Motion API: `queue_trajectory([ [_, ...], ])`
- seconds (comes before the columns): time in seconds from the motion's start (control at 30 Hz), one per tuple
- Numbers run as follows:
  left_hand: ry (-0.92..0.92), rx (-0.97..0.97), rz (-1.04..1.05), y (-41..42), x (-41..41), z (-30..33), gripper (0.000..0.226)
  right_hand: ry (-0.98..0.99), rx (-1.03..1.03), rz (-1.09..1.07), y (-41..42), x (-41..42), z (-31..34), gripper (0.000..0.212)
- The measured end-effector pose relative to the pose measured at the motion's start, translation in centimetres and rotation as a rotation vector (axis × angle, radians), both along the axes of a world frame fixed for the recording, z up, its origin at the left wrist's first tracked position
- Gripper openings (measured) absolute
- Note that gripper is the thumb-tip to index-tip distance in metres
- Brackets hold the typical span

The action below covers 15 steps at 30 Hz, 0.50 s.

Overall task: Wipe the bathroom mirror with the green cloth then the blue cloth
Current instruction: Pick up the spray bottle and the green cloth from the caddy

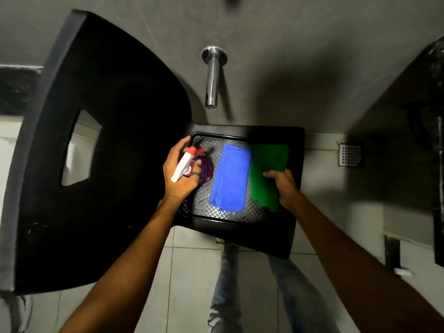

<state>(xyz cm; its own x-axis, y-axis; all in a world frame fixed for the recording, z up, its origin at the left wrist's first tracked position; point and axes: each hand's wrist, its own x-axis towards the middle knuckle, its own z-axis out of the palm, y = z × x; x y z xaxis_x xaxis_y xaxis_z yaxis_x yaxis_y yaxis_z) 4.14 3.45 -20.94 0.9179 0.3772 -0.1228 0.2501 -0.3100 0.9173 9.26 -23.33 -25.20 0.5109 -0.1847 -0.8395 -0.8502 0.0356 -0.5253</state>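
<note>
A black tray [295, 140] with a patterned metal floor holds a folded blue cloth [230, 176] in its middle and a green cloth [266, 169] on its right. My right hand [284, 188] grips the near edge of the green cloth, which still lies on the tray. My left hand [179, 174] is closed around a purple spray bottle [206, 171] with a white and red trigger head, at the tray's left end. The mirror is not in view.
A large black basin [108, 140] fills the left, with a pale opening in it. A chrome spout [212, 78] juts from the grey wall above the tray. Pale floor tiles, a square drain grate [349, 155] and my legs lie below.
</note>
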Motion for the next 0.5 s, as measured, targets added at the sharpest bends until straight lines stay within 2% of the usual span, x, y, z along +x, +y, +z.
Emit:
queue_trajectory([
  [0.13, -0.024, -0.056, -0.116, 0.1, 1.7, 2.7, 0.080, -0.060, 0.292, -0.058, -0.7, 0.3, 5.5, 0.036],
  [0.23, -0.011, -0.192, -0.127, -1.0, 2.0, 8.2, 0.071, -0.120, 0.472, -0.070, -1.9, 0.9, 12.7, 0.028],
  [0.33, -0.053, -0.259, -0.092, -2.7, 3.1, 16.2, 0.074, -0.180, 0.670, -0.117, -2.8, 2.1, 20.8, 0.025],
  [0.4, -0.107, -0.289, -0.135, -3.9, 4.5, 22.5, 0.073, -0.241, 0.749, -0.128, -3.1, 3.5, 26.8, 0.035],
  [0.5, -0.220, -0.265, -0.261, -5.5, 7.2, 32.8, 0.059, -0.415, 0.803, -0.098, -3.3, 6.2, 36.6, 0.048],
])
